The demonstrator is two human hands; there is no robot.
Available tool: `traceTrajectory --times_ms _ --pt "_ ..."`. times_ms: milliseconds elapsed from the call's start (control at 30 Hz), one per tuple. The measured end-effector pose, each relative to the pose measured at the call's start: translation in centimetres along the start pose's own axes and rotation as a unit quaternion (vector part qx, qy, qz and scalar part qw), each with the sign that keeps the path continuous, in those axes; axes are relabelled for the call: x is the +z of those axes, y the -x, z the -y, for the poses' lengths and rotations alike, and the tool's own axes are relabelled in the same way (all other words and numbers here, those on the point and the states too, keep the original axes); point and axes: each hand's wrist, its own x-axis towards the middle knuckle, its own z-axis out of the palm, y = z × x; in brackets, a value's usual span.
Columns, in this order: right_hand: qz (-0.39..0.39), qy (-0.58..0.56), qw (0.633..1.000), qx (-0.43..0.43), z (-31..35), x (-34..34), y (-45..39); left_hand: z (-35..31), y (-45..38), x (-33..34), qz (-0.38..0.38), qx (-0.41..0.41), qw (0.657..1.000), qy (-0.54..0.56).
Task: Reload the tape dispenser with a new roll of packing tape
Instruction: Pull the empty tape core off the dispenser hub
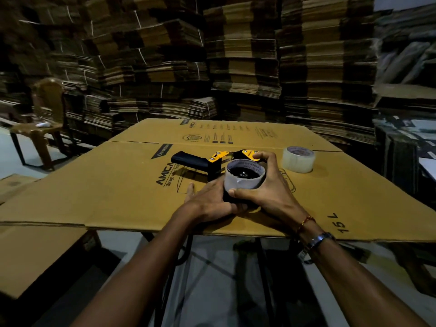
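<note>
Right hand (264,187) clamps the roll (244,179) on the tape dispenser (213,161); left hand (207,200) braces it, fingers straight; spare roll (298,159) just beyond

Both forearms bare, no sleeves in view. Right wrist: thin red-orange thread band (306,221), then a metal-link wristwatch (319,240) just behind it, silver bracelet. Left wrist has nothing on it. No gloves, no rings visible.

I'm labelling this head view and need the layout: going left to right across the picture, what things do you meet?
Brown plastic chair → black dispenser handle → grey tape core on the dispenser → clear tape roll, all but the chair on the flattened cardboard box.
</note>
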Motion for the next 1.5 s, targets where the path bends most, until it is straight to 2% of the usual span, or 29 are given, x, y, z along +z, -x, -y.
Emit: traceTrajectory --times_ms 333,600,867,1233,1500 --pt "0.025 -0.039 0.999 0.022 -0.85 0.27 -0.42 -0.22 0.19 -0.36 0.011 -0.002 1.0 0.009" --pt "0.017 -0.126 0.99 0.062 -0.96 0.42 -0.55 0.46 -0.51 -0.07 0.027 -0.009 1.0 -0.002" --pt "0.014 -0.097 0.994 0.05 -0.95 0.39 -0.39 0.63 -0.72 0.09 0.034 -0.009 0.999 -0.014" --pt "0.012 0.018 1.0 -0.019 -0.15 0.26 0.16 0.2 -0.33 -0.31 0.023 -0.002 1.0 0.007" --pt "0.004 -0.08 0.997 0.016 -0.24 0.17 0.01 0.09 -0.11 -0.48 0.022 0.005 1.0 0.016"
